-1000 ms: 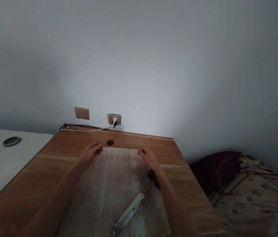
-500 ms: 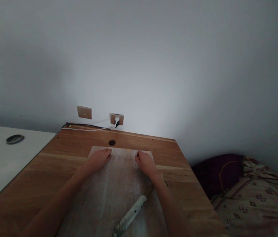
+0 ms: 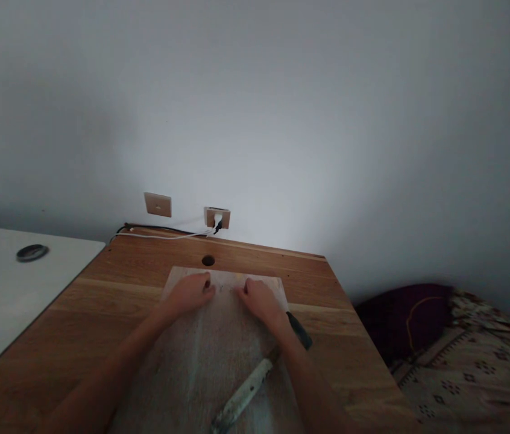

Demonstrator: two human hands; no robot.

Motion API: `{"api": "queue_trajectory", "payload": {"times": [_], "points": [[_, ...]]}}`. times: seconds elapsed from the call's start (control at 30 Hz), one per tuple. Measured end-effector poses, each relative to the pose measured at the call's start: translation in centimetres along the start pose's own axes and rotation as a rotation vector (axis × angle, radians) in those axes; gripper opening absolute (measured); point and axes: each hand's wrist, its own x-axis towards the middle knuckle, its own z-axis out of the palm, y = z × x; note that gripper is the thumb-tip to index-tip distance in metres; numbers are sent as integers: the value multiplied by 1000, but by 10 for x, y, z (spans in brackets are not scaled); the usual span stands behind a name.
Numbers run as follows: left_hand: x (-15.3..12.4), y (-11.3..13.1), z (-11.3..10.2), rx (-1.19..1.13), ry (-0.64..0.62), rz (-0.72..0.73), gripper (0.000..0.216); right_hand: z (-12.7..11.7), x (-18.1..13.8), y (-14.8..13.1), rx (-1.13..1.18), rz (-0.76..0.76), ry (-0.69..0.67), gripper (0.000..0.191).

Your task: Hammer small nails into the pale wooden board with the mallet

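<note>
A pale worn wooden board (image 3: pixel 210 355) lies on a brown wooden desk (image 3: pixel 101 289). My left hand (image 3: pixel 189 292) rests near the board's far edge with its fingers curled together. My right hand (image 3: pixel 257 300) lies close beside it, fingers also curled and pinched at the board surface. What, if anything, the fingers hold is too small to make out. A hammer (image 3: pixel 255 377) with a pale stained handle and dark head lies on the board by my right forearm.
A round cable hole (image 3: pixel 208 260) is in the desk behind the board. A wall socket (image 3: pixel 217 217) with plugs and cables sits above the desk's back edge. A white table (image 3: pixel 2 289) with a dark round object (image 3: pixel 32 252) stands left. A patterned bed (image 3: pixel 463 361) lies right.
Both hands have come down onto the board's far end and drawn closer together. The fingers have curled in.
</note>
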Motion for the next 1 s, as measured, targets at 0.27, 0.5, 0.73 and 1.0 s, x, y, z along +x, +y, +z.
{"api": "queue_trajectory", "payload": {"times": [0.27, 0.5, 0.73, 1.0], "points": [[10, 2, 9, 159, -18, 157, 20, -5, 1, -9, 170, 8, 27, 13], [23, 7, 4, -590, 164, -126, 36, -6, 6, -11, 529, 38, -24, 35], [19, 7, 4, -498, 16, -69, 26, 11, 9, -12, 303, 41, -41, 33], [18, 17, 23, 120, -30, 200, 10, 18, 1, -21, -85, -71, -38, 4]]}}
